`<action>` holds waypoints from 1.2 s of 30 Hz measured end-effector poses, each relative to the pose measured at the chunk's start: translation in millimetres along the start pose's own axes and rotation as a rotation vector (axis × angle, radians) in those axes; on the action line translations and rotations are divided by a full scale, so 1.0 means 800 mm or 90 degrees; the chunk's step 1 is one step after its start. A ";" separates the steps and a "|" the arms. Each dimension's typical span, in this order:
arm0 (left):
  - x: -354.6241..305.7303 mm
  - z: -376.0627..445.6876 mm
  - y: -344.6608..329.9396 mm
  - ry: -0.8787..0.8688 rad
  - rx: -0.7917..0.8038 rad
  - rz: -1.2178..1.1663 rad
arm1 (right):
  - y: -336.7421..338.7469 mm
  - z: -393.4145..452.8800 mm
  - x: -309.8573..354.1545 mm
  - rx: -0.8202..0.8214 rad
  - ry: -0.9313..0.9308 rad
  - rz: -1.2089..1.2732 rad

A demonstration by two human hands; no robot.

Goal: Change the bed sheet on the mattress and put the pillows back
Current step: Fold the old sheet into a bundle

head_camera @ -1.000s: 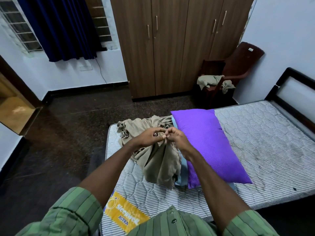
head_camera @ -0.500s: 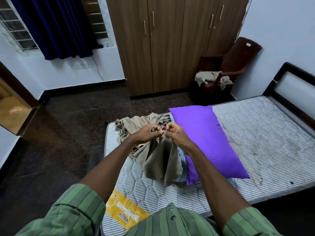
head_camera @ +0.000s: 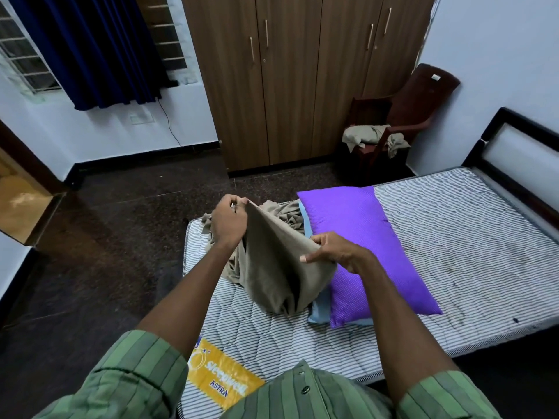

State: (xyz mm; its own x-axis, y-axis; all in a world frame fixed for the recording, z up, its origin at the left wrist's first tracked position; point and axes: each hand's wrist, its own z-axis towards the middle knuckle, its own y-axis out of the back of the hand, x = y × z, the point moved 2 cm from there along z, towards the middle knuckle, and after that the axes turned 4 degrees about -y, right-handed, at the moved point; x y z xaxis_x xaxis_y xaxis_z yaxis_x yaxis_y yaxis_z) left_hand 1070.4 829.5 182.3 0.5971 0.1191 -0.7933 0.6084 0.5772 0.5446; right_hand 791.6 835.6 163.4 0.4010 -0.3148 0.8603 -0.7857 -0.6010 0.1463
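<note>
A bare striped mattress [head_camera: 453, 243] lies on a dark bed frame. On its near left part sits a bunched beige sheet [head_camera: 272, 267]. My left hand [head_camera: 228, 220] pinches one edge of the sheet, raised up and to the left. My right hand [head_camera: 331, 247] grips the same edge lower and to the right, so the cloth stretches between both hands. A purple pillow [head_camera: 363, 249] lies beside the sheet, on top of a light blue pillow [head_camera: 320, 309] that is mostly hidden.
A brown wardrobe [head_camera: 302, 80] stands at the back. A dark red chair [head_camera: 405, 116] with beige cloth [head_camera: 366, 136] on its seat stands by the headboard [head_camera: 514, 152]. Dark floor [head_camera: 115, 237] lies left of the bed, with a doorway [head_camera: 18, 201] at far left.
My hands were together pinching the sheet at one spot. They have moved apart: the left up and left, the right down and right, spreading the sheet's edge.
</note>
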 end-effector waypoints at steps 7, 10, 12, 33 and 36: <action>0.021 0.012 0.007 0.101 0.008 0.017 | 0.009 -0.004 -0.023 0.045 -0.027 0.011; 0.020 0.002 -0.004 0.101 0.120 0.029 | 0.006 -0.001 -0.013 0.015 0.037 0.149; 0.011 -0.012 -0.011 0.085 0.209 0.056 | -0.001 0.006 -0.010 -0.010 0.067 0.246; 0.020 -0.094 -0.013 0.088 0.206 -0.332 | -0.130 0.039 0.030 -0.203 0.050 0.324; 0.024 -0.108 -0.009 0.171 0.188 -0.415 | -0.123 0.036 0.034 -0.146 0.062 0.316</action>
State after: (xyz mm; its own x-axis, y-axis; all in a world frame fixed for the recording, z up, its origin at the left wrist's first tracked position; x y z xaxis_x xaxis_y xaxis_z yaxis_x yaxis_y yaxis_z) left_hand 1032.3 897.6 139.4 -0.0553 0.0415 -0.9976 0.9311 0.3630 -0.0365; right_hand 893.1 864.8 158.3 -0.0805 -0.4436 0.8926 -0.9558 -0.2196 -0.1954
